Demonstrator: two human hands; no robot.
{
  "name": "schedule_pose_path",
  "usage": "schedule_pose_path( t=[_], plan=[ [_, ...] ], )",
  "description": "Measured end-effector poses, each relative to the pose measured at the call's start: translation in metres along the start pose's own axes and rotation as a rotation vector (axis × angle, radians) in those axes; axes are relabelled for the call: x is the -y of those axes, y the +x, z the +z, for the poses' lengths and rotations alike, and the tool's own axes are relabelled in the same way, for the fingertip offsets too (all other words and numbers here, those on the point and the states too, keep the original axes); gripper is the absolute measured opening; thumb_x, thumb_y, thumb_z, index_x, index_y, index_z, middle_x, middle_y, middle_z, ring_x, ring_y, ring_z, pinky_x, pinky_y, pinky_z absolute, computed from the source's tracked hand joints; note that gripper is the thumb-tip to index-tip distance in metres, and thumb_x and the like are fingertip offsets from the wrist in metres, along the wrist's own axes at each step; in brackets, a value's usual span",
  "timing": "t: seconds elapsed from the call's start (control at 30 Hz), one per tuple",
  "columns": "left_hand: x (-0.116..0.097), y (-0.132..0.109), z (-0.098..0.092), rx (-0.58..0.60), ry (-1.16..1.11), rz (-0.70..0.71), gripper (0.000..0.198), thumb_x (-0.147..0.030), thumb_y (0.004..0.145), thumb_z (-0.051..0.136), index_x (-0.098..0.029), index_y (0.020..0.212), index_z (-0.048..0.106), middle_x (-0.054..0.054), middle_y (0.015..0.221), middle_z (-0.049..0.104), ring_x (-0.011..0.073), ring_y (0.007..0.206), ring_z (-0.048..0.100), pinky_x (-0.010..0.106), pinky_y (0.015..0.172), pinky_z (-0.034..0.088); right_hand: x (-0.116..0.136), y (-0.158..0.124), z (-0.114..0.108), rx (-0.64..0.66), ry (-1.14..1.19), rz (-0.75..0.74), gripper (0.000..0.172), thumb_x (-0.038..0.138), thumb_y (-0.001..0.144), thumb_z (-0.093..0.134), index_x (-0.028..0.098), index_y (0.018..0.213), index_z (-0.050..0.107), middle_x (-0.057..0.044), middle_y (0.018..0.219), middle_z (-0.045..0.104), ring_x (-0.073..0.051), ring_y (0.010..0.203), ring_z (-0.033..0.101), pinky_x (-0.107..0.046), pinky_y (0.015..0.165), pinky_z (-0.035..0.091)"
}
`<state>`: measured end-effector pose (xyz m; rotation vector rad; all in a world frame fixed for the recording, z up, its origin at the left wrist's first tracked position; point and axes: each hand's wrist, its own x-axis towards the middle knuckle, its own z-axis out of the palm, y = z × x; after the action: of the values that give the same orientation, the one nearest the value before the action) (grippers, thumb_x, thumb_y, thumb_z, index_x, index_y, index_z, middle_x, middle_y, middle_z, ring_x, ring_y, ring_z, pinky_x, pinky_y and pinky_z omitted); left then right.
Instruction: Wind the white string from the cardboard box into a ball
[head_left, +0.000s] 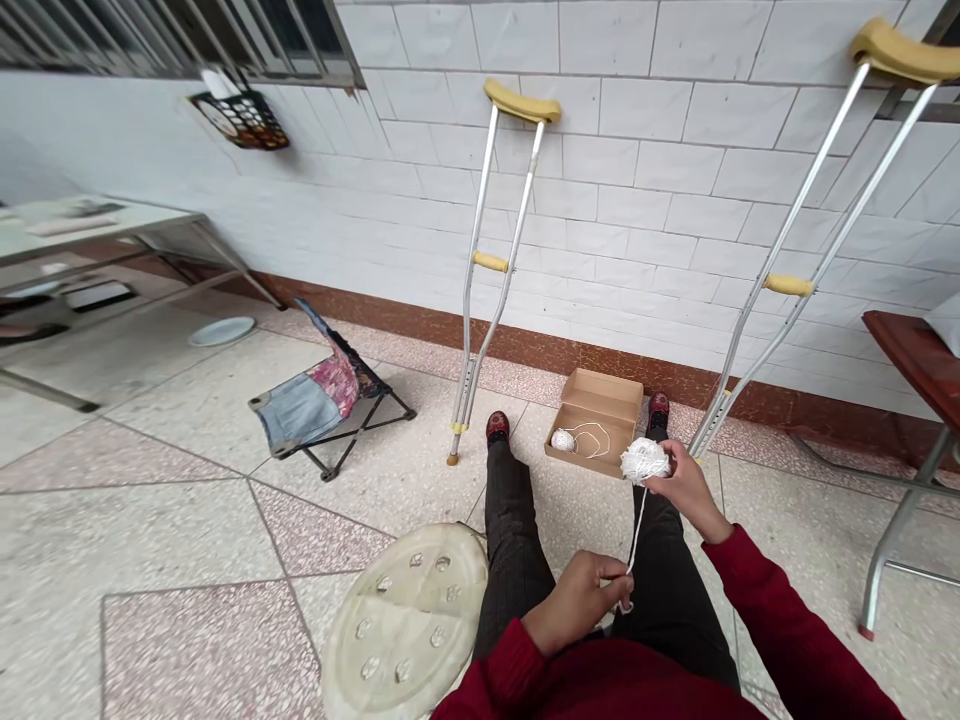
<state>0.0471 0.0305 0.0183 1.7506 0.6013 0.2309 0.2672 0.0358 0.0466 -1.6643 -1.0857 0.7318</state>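
Observation:
A white ball of yarn (pixel 643 461) is held up by my right hand (pixel 686 488), whose fingers close around its right side. From the ball a single strand (pixel 639 530) runs down to my left hand (pixel 589 597). There the strand is pinched between thumb and fingers, and a short end curls out below them. On the floor past my knees lies an open cardboard box (pixel 577 462). Inside it are a smaller white yarn ball (pixel 562 440) and a loose loop of string (pixel 592 438).
Two crutches (pixel 491 262) (pixel 787 285) lean on the tiled wall. A small folding chair (pixel 307 405) stands left, and a round pale stool top (pixel 409 625) is beside my left leg. A brown table (pixel 911 350) is at right, a bench (pixel 172 222) far left.

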Motion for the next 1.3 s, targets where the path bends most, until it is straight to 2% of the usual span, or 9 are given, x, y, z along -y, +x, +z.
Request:
schedule_pose_path(
  t=[0.13, 0.27, 0.37, 0.57, 0.73, 0.87, 1.03, 1.2, 1.3],
  plan=[
    [-0.017, 0.000, -0.030, -0.118, 0.200, 0.090, 0.029, -0.033, 0.090, 0.053, -0.015, 0.072, 0.068, 0.001, 0.073, 0.065, 0.0150, 0.073, 0.058, 0.022, 0.071, 0.041, -0.039, -0.024, 0.019, 0.125, -0.199, -0.038, 0.044, 0.011, 0.054, 0.066, 0.020, 0.096, 0.060, -0.002, 0.090, 0.063, -0.021, 0.081, 0.057, -0.031, 0.073, 0.044],
    [-0.018, 0.009, -0.064, -0.156, 0.409, 0.141, 0.032, -0.031, 0.092, 0.050, -0.016, 0.067, 0.064, 0.001, 0.067, 0.061, 0.0157, 0.072, 0.056, 0.025, 0.076, 0.039, -0.047, -0.066, 0.026, 0.587, 0.174, 0.218, 0.050, 0.013, 0.050, 0.073, 0.020, 0.098, 0.061, 0.002, 0.082, 0.064, -0.017, 0.072, 0.058, -0.027, 0.064, 0.045],
    [-0.013, 0.019, -0.071, -0.168, 0.407, 0.170, 0.034, -0.030, 0.094, 0.047, -0.017, 0.067, 0.063, 0.000, 0.065, 0.061, 0.0161, 0.073, 0.056, 0.026, 0.079, 0.039, -0.025, -0.080, 0.017, 0.747, 0.507, 0.365, 0.056, 0.019, 0.051, 0.078, 0.020, 0.104, 0.061, 0.001, 0.083, 0.066, -0.018, 0.074, 0.061, -0.027, 0.063, 0.046],
    [0.003, 0.022, -0.022, -0.087, 0.086, 0.054, 0.037, -0.028, 0.093, 0.044, -0.015, 0.065, 0.065, 0.000, 0.068, 0.065, 0.0142, 0.068, 0.057, 0.022, 0.069, 0.041, 0.022, -0.042, -0.008, 0.390, 0.630, 0.277, 0.051, 0.017, 0.055, 0.077, 0.021, 0.103, 0.061, -0.001, 0.089, 0.065, -0.018, 0.076, 0.060, -0.028, 0.065, 0.048],
    [-0.003, 0.009, -0.008, -0.001, 0.126, 0.025, 0.034, -0.025, 0.090, 0.048, -0.015, 0.061, 0.061, -0.002, 0.061, 0.061, 0.0112, 0.061, 0.054, 0.019, 0.063, 0.037, -0.005, -0.005, -0.001, 0.018, 0.089, 0.012, 0.036, 0.019, 0.056, 0.070, 0.019, 0.091, 0.062, -0.001, 0.084, 0.064, -0.020, 0.077, 0.057, -0.031, 0.071, 0.047],
    [-0.020, 0.006, -0.041, -0.086, 0.290, 0.061, 0.033, -0.026, 0.091, 0.048, -0.016, 0.061, 0.061, -0.002, 0.063, 0.059, 0.0117, 0.064, 0.054, 0.020, 0.066, 0.036, -0.039, -0.030, 0.013, 0.328, -0.078, 0.070, 0.041, 0.015, 0.049, 0.070, 0.019, 0.089, 0.063, 0.001, 0.081, 0.063, -0.018, 0.073, 0.056, -0.028, 0.066, 0.045],
    [-0.023, 0.015, -0.056, -0.091, 0.297, 0.096, 0.032, -0.026, 0.089, 0.049, -0.016, 0.060, 0.060, -0.001, 0.063, 0.058, 0.0129, 0.066, 0.054, 0.021, 0.066, 0.037, -0.022, -0.070, 0.010, 0.768, 0.406, 0.325, 0.049, 0.018, 0.048, 0.077, 0.018, 0.096, 0.065, 0.001, 0.082, 0.066, -0.018, 0.075, 0.060, -0.027, 0.067, 0.046],
    [-0.014, 0.022, -0.034, -0.095, 0.082, 0.074, 0.035, -0.026, 0.091, 0.044, -0.014, 0.064, 0.063, 0.000, 0.066, 0.063, 0.0133, 0.067, 0.055, 0.021, 0.067, 0.039, 0.022, -0.053, -0.016, 0.510, 0.679, 0.358, 0.055, 0.020, 0.055, 0.079, 0.020, 0.108, 0.062, -0.005, 0.095, 0.066, -0.019, 0.077, 0.060, -0.029, 0.061, 0.048],
    [-0.011, 0.019, -0.023, -0.031, 0.030, 0.039, 0.037, -0.030, 0.092, 0.046, -0.015, 0.063, 0.064, 0.000, 0.068, 0.065, 0.0131, 0.068, 0.057, 0.021, 0.069, 0.041, 0.026, -0.028, -0.018, 0.302, 0.550, 0.250, 0.041, 0.026, 0.066, 0.071, 0.019, 0.106, 0.062, -0.004, 0.091, 0.063, -0.019, 0.076, 0.058, -0.030, 0.062, 0.049]
  ],
)
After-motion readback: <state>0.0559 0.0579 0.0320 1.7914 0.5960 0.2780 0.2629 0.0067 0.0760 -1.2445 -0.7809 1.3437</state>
